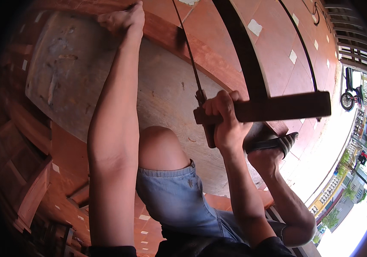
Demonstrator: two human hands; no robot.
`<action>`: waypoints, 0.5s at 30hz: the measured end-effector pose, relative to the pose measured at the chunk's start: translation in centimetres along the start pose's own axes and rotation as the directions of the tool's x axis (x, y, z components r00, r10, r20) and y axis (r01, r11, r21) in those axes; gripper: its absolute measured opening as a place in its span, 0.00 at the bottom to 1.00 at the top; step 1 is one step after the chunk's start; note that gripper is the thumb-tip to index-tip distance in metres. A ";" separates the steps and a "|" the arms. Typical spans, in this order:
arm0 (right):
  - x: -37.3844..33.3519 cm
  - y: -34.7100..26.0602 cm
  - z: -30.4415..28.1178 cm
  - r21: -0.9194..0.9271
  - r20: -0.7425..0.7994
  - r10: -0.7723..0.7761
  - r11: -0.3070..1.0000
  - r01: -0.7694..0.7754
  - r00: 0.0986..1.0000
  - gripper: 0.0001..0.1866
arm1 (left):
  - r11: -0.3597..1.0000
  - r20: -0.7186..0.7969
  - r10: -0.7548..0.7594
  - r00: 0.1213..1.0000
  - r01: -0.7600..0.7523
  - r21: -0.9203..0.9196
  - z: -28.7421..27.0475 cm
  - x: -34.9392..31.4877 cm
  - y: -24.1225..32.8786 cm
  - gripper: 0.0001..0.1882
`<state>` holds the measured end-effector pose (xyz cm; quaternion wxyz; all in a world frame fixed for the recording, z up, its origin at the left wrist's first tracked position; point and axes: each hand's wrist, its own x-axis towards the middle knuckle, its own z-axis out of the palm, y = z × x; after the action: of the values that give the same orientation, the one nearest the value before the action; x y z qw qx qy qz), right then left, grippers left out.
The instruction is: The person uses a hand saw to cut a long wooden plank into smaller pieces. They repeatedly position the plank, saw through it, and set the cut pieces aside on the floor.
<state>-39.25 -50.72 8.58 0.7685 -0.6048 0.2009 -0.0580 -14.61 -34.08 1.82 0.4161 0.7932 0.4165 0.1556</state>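
Observation:
A wooden frame saw (262, 107) slants across the right half of the view, with its thin blade (188, 49) on the left, a dark middle beam and a thin rod on the right. My right hand (228, 118) is closed around the crosspiece beside the blade's end peg. The blade crosses over a long reddish wooden plank (213, 73) lying along the far side of a worn grey bench (166, 90). At the far end, my left hand (125, 19) is on the plank with fingers bent, some of them hidden. My bare left knee is against the bench top.
Reddish wooden pieces (29, 188) stand piled at the left. Red tiles with small white insets (277, 43) cover the floor. My sandalled right foot (273, 145) is near the bench's right end. A motorbike (349, 94) and a slatted wooden structure (356, 38) are at far right.

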 end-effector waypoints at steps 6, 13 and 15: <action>-1.5 -2.1 -0.3 -0.031 0.013 0.094 0.995 -0.093 0.995 0.15 | 0.997 0.050 -0.014 0.999 0.017 -0.069 -0.4 2.0 -1.4 0.56; -18.4 -7.5 -10.1 -0.065 0.144 0.064 0.996 -0.055 0.988 0.13 | 0.993 0.066 0.015 0.998 -0.007 -0.117 0.2 3.1 -2.7 0.54; -17.0 -6.9 -9.2 -0.047 0.144 0.040 0.998 -0.034 0.989 0.13 | 0.995 0.038 0.013 0.999 -0.010 -0.095 0.2 3.5 -3.1 0.54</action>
<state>-57.17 -55.24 17.47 0.7684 -0.6204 0.1572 0.0048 -14.00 -30.48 -1.11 0.4604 0.7778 0.3960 0.1622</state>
